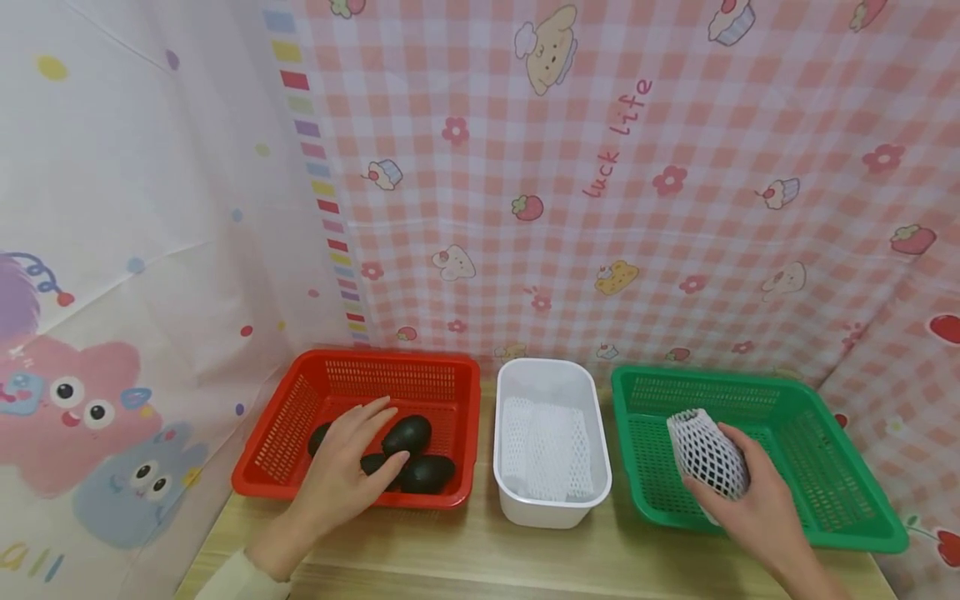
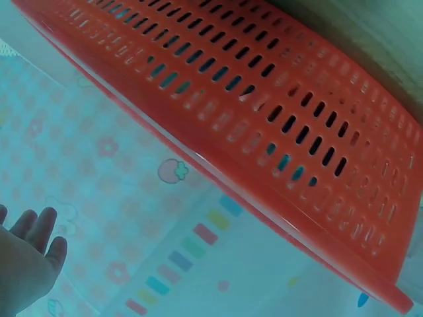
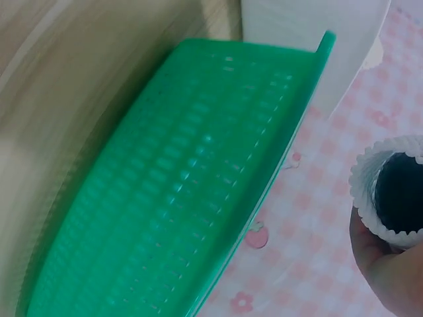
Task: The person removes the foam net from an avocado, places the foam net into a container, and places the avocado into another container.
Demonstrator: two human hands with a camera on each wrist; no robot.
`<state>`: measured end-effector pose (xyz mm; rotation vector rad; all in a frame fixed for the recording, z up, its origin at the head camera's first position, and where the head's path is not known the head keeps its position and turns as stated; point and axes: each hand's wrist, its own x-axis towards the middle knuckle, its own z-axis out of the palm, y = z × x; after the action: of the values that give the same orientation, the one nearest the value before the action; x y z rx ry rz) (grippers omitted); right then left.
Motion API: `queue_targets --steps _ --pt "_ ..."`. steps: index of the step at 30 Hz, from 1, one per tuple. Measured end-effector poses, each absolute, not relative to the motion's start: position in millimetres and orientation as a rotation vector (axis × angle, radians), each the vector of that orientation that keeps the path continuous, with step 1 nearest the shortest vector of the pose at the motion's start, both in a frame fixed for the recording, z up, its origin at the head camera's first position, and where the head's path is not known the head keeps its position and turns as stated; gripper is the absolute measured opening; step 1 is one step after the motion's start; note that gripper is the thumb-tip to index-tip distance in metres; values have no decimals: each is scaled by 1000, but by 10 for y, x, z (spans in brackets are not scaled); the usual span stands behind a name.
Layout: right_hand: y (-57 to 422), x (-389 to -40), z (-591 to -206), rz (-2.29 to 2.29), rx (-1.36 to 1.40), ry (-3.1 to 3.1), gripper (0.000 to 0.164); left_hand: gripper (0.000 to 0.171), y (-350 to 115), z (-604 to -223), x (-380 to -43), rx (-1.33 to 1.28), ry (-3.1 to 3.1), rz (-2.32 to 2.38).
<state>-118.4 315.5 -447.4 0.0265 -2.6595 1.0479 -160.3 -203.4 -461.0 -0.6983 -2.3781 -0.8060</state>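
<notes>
My left hand hovers over the red basket, its fingers spread and relaxed. Several dark avocados lie in that basket, one avocado just beyond my thumb and another avocado near the front wall. The left wrist view catches the same hand above the basket's rim with nothing in its grasp. Over the green basket, my right hand grips an avocado in a white foam net sleeve. In the right wrist view the dark avocado shows through the sleeve's open end.
Between the two baskets stands a white tub with white foam net sleeves in it. All three containers sit on a wooden table. A pink checked cloth hangs close behind them, and a pale printed sheet at the left.
</notes>
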Motion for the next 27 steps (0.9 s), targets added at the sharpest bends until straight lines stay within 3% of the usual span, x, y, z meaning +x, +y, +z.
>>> queue_targets --steps 8,27 --pt "2960 -1069 -4513 1028 208 -2560 85 56 -1917 -4637 -1487 -793 -2329 -788" --pt "2500 -987 -4827 1003 798 -2336 103 50 -1476 -4806 -1305 -883 -2302 -833"
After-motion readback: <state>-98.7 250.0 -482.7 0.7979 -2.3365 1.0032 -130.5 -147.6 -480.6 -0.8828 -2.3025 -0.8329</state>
